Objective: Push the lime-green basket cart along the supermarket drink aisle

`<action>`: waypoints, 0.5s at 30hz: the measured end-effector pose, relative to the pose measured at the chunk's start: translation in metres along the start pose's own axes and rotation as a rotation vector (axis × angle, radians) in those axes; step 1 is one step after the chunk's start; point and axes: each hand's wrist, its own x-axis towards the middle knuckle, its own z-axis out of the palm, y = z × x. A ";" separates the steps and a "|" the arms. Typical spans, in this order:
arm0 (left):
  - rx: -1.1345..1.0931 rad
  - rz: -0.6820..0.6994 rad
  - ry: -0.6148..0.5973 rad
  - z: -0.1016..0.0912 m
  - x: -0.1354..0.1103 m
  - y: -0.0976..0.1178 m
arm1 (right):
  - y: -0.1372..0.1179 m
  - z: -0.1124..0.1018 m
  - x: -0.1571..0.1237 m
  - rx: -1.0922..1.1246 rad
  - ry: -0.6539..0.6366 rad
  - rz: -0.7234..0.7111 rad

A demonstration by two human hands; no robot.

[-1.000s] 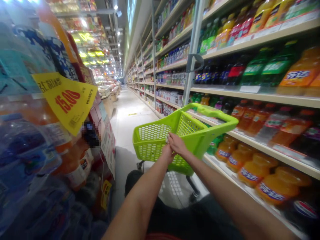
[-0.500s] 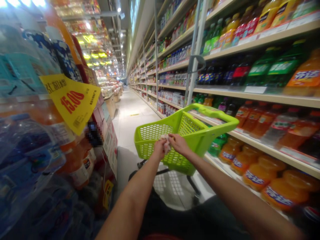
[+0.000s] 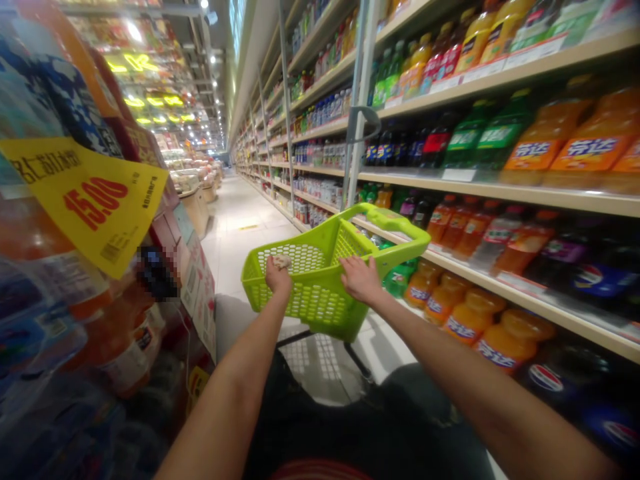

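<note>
Both hands have drawn apart since half a second ago, when they met over a small pale lump at the middle of the near rim of the green shopping basket [image 3: 313, 303]. The basket itself now sits lower and further left in the view. The left hand [image 3: 278, 280] is at the near-left part of the rim, its fingers closed round a crumpled wad [image 3: 282, 261] that pokes out above the knuckles, just over the rim. Whether the wad is tissue or paper I cannot tell. The right hand [image 3: 361, 280] is on the near-right part of the rim, close under the foot of the handle [image 3: 400, 225]. Its fingers curl over the edge and hold nothing but the basket. The basket is tilted, its handle side the higher, and it rides on a dark wheeled frame [image 3: 305, 343] over the pale aisle floor [image 3: 235, 230]. Orange soda bottles [image 3: 467, 321] fill the shelves to the right of the basket, and a yellow price sign [image 3: 87, 200] hangs off a stack of bottles to its left. As I read it, the step in hand is carrying the wad at the rim while the other hand steadies the basket. Any further handling of the wad calls for a firm right-hand grip so the basket does not roll or tip.
</note>
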 end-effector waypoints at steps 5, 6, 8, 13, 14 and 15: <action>0.038 0.047 -0.134 0.033 -0.022 0.022 | -0.012 -0.001 -0.020 0.050 0.088 -0.039; 0.059 0.068 -0.178 0.038 -0.030 0.024 | -0.014 0.000 -0.024 0.060 0.104 -0.055; 0.239 0.167 -0.323 0.043 -0.046 0.025 | -0.015 0.001 -0.031 0.078 0.137 -0.081; 0.427 0.317 -0.383 0.041 -0.066 0.027 | -0.015 -0.001 -0.039 0.094 0.205 -0.029; 0.446 0.335 -0.366 0.043 -0.066 0.030 | -0.015 -0.002 -0.039 0.097 0.205 -0.017; 0.461 0.356 -0.345 0.045 -0.066 0.033 | -0.013 -0.003 -0.040 0.099 0.199 -0.012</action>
